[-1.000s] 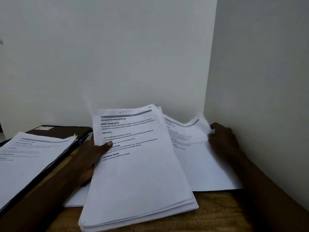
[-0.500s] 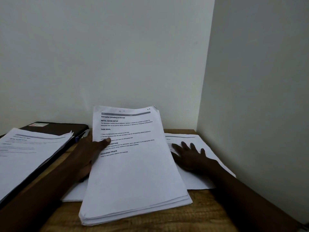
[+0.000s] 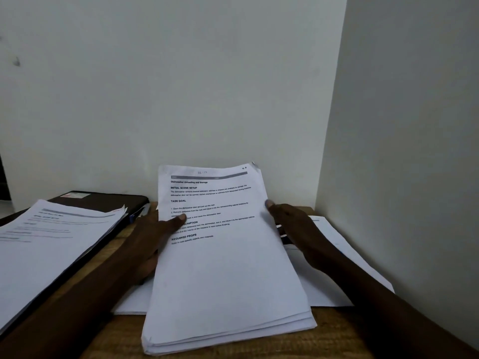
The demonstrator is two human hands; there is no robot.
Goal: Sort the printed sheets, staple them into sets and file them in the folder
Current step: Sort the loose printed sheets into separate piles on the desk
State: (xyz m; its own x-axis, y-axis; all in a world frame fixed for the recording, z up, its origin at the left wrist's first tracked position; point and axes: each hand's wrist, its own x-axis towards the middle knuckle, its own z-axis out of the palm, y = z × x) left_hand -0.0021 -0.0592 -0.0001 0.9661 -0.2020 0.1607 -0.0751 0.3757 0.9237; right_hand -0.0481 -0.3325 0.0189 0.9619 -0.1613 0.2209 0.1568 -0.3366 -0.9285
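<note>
Plainly, two hands are at work, both on one thick stack of printed sheets (image 3: pixel 228 270) held tilted up at the middle of the view. The left hand (image 3: pixel 151 239) grips the stack's left edge, its thumb lying across the top page near the printed lines and its fingers hidden behind the paper. The right hand (image 3: pixel 294 225) holds the right edge, with its thumb tip on the margin and its fingers curled against the side of the stack. The near end of the stack rests low over the wooden tabletop (image 3: pixel 342 335), where its layered edges show. The top page is headed "Dishwasher Unloading and Storage".

Under the stack, loose sheets (image 3: pixel 339 257) lie flat on the tabletop, showing to the right of the stack and again at its lower left. I cannot tell how many there are.

To the left lies one dark folder (image 3: pixel 108 200) with a small label near its far edge. A second pile of printed pages (image 3: pixel 51 244) rests on it, overhanging toward the viewer. A small blue and silver object shows at the folder's right edge, too small to name.

Two pale walls (image 3: pixel 181 86) meet in a corner behind the tabletop.
</note>
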